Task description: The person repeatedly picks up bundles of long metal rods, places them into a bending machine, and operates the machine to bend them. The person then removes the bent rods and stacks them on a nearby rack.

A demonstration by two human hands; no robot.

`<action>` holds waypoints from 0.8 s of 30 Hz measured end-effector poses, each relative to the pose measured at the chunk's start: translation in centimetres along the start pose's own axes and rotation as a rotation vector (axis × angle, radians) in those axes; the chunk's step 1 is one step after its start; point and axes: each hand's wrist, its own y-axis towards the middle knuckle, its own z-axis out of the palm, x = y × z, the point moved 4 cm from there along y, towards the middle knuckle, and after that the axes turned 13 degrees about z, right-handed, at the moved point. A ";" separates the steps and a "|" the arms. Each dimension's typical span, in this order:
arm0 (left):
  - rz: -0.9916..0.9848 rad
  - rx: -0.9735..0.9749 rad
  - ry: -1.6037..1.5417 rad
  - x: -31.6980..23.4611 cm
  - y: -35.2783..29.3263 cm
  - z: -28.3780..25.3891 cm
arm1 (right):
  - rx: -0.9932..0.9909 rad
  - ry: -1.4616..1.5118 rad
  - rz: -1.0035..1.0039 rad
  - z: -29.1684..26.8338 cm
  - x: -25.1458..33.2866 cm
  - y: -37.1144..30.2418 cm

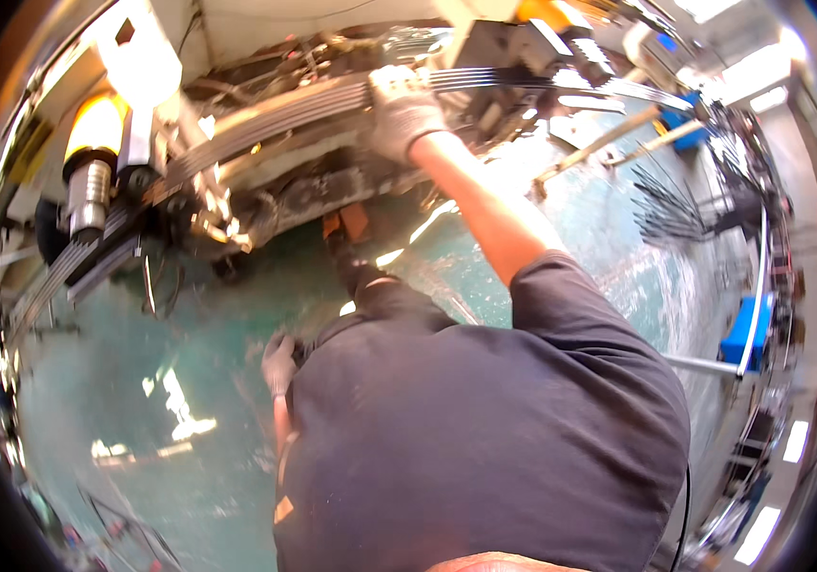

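My right hand, in a light work glove, reaches forward with its fingers over a bundle of long, thin metal bars. The bars run side by side across the machine, left and right of the hand. At my left side hangs my left hand, also gloved, low beside my dark shirt and away from the bars. A small dark shape lies against its fingers; blur hides whether it is held. Beneath the bars sits a dirty machine bed.
Yellow-topped cylinders with metal ends stand at the machine's left and right. Black rods fan out at the right, near a blue box and a pale rail. The green floor shows bright reflections.
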 end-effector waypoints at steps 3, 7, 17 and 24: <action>-0.017 -0.014 0.008 -0.2 0.1 0.7 | -0.054 -0.048 0.046 0.7 -1.2 -0.4; -0.039 -0.033 0.118 -0.1 0.3 1.4 | -0.110 -0.024 0.038 0.0 -1.1 -0.5; -0.121 -0.052 -0.080 1.3 1.5 1.1 | -0.067 -0.088 0.036 -2.4 -0.8 -0.4; -0.088 0.038 -0.051 -2.3 0.9 2.9 | -0.036 -0.142 0.038 -3.8 -0.4 -0.9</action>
